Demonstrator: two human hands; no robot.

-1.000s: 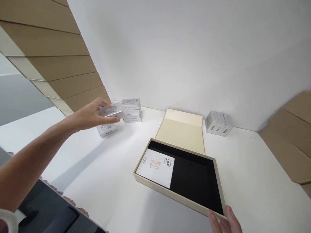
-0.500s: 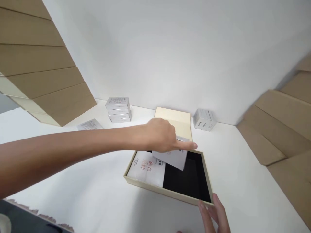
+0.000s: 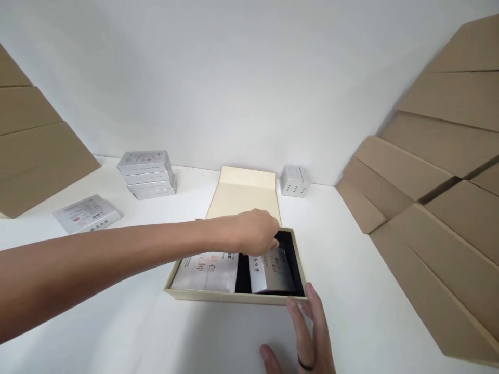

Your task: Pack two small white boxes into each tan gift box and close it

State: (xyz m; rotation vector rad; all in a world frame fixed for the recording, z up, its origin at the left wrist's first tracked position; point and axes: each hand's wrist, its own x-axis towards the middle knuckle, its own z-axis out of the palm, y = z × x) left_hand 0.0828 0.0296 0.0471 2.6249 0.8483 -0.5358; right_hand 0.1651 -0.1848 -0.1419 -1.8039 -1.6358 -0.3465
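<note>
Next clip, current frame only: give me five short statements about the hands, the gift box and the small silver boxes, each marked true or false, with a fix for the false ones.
1. The left hand is over the open gift box, on a silver box inside it. True.
2. The gift box lid is closed. False: it lies open toward the wall.
3. The right hand touches the gift box's near right corner. True.
4. The stack of silver boxes stands inside the gift box. False: it stands on the table, to the left by the wall.
5. The right hand holds a silver box. False: it holds nothing.
</note>
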